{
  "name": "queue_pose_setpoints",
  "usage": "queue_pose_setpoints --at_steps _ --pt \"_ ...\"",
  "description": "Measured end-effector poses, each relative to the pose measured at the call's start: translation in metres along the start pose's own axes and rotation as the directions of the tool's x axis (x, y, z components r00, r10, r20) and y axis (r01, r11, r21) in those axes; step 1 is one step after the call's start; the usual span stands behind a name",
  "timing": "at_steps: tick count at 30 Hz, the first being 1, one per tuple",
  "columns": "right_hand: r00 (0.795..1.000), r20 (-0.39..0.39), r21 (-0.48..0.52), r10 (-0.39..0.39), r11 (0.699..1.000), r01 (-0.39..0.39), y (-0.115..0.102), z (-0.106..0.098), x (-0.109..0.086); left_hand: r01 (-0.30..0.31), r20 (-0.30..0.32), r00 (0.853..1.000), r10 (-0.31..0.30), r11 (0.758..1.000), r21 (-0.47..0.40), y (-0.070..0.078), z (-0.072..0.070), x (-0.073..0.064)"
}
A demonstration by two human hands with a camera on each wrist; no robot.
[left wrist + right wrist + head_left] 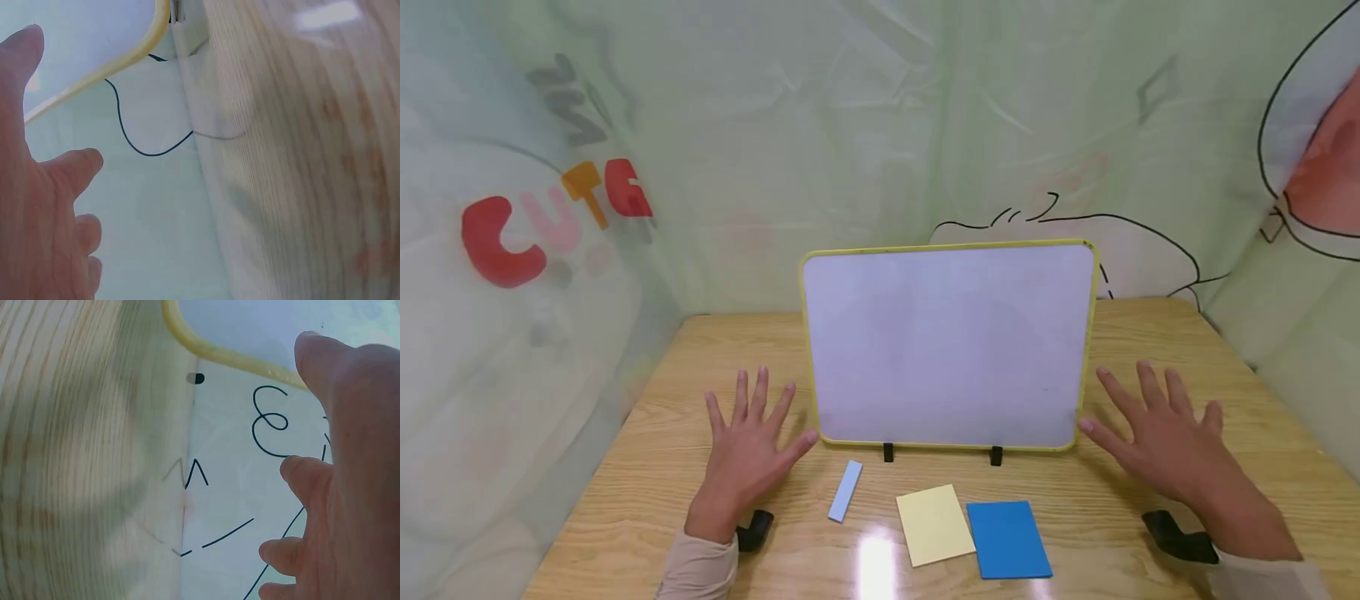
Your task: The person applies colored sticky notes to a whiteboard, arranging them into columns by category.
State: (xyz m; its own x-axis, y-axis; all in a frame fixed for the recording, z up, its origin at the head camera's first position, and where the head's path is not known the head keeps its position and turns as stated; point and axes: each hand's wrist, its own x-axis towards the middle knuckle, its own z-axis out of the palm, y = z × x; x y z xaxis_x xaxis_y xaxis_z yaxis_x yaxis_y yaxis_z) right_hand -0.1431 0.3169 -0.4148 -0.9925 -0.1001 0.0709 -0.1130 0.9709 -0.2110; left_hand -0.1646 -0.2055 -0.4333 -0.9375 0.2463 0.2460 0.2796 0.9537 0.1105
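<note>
A whiteboard (951, 346) with a yellow frame stands upright on two small black feet. Left of it, my left hand (748, 458) is held with fingers spread and holds nothing. My right hand (1172, 442) is spread the same way at the board's right side, also holding nothing. In front of the board lie a pale blue strip (846, 492), a pale yellow square sheet (936, 525) and a blue square sheet (1009, 540). The strip is nearest to the left hand. Both wrist views show spread fingers near the whiteboard's corners (134, 53), (215, 353).
Everything stands on a wooden table (647, 467) with a light grain. Behind and beside it hangs a pale green curtain (790, 150) printed with letters and line drawings. Black straps (1180, 537) sit at the wrists. A bright reflection shows at the table's front.
</note>
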Motion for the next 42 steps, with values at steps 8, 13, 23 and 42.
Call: queue_pose_setpoints --at_steps 8,13,23,42 --pt "1.000 0.009 -0.020 -0.027 0.999 0.027 -0.006 0.000 -0.001 -0.006 -0.022 1.000 0.006 1.000 -0.005 0.003 0.003 -0.002" --pt "0.999 0.006 -0.065 -0.046 0.997 0.046 -0.011 0.000 0.001 0.003 -0.021 1.000 -0.003 1.000 -0.008 0.006 0.003 -0.001" --pt "0.997 -0.002 -0.034 -0.082 0.996 0.082 -0.022 -0.006 0.004 -0.025 -0.022 0.999 0.025 1.000 -0.002 0.016 0.004 0.002" --pt "0.993 0.110 0.066 -0.032 0.997 0.024 -0.030 -0.016 -0.003 -0.091 -0.093 0.992 0.084 0.993 -0.074 0.026 0.009 -0.001"
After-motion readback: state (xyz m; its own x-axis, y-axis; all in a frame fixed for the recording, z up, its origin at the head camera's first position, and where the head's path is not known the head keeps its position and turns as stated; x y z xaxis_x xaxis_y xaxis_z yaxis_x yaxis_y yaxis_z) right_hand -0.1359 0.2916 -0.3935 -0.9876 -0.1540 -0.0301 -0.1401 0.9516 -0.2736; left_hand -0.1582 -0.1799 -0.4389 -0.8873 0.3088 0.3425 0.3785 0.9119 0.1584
